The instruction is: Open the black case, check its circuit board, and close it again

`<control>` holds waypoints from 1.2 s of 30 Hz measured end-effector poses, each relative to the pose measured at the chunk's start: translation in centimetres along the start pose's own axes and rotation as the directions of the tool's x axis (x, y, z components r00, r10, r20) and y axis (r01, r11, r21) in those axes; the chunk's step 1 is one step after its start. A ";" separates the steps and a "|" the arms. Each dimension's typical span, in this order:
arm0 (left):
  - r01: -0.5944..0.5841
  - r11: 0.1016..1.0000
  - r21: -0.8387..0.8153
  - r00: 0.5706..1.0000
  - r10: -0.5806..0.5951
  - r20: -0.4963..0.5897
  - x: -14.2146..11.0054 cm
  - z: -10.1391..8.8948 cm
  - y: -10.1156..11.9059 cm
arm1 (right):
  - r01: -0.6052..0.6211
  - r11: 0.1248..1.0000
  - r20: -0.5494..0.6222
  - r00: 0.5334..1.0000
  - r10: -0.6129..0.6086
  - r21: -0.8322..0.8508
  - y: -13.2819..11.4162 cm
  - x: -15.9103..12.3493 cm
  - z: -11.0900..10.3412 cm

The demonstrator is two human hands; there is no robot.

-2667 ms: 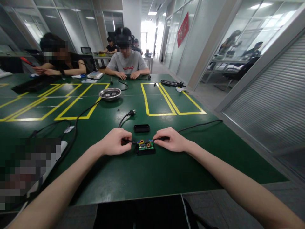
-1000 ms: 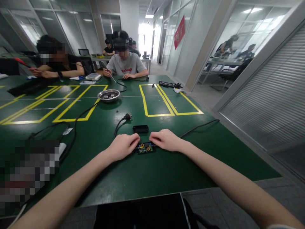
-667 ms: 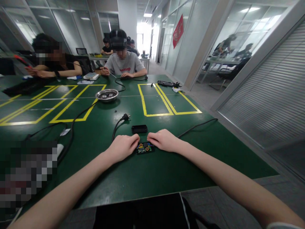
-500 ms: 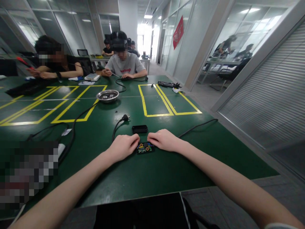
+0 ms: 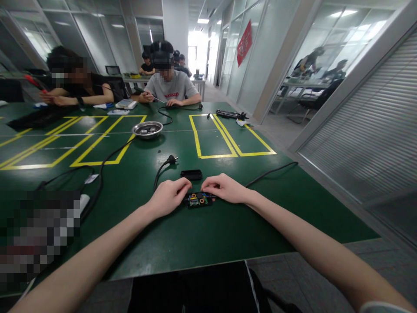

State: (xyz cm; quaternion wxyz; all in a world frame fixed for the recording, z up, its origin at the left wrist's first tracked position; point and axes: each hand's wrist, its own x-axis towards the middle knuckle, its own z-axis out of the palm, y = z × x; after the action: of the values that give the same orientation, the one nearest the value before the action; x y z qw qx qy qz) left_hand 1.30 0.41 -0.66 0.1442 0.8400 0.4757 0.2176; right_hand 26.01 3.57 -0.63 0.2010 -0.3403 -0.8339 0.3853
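Observation:
Low over the green table, an open black power adapter casing (image 5: 200,206) lies between my hands. A circuit board with two copper coils (image 5: 201,198) shows inside it. My left hand (image 5: 167,195) is closed at the left end, thumb and forefinger pinched close to the board's far corner. My right hand (image 5: 228,189) is closed at the right end, its fingertips bent in over the far edge. The exact grip under both hands is partly hidden. Just beyond them lies an empty black casing cover (image 5: 191,174). A power plug (image 5: 171,160) lies ahead of my left hand, its cord passing behind it.
A metal bowl (image 5: 147,130) holds small metal parts. A black cable (image 5: 273,174) runs rightward from my right hand. Yellow tape (image 5: 217,157) marks rectangles on the green table (image 5: 156,261). A folded black tripod-like object (image 5: 232,115) lies at the far edge. Two people work across the table.
Both my hands have shifted slightly around the casing, and the right-hand fingers have opened a little more of the board's right end to view. The cover and plug stay put.

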 end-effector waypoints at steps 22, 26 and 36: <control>-0.017 1.000 0.006 0.997 0.017 0.069 0.0 0.5 -0.2 | 0.062 0.997 0.089 0.994 -0.057 -0.047 0.2 -0.3 -0.8; -0.031 0.997 0.066 0.997 0.026 0.079 0.1 0.5 -0.2 | 0.077 0.926 0.005 0.997 -0.081 -0.368 0.2 0.0 -0.1; -0.083 0.980 0.180 0.996 0.075 0.050 0.1 1.0 0.0 | 0.014 0.790 -0.004 1.000 -0.020 -0.613 -1.1 0.1 0.2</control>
State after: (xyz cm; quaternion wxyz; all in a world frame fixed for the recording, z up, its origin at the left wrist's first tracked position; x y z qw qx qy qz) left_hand 1.88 0.49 -1.47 0.0683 0.8724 0.4566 0.1605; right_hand 25.33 3.05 0.05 0.0877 -0.3814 -0.9157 0.0908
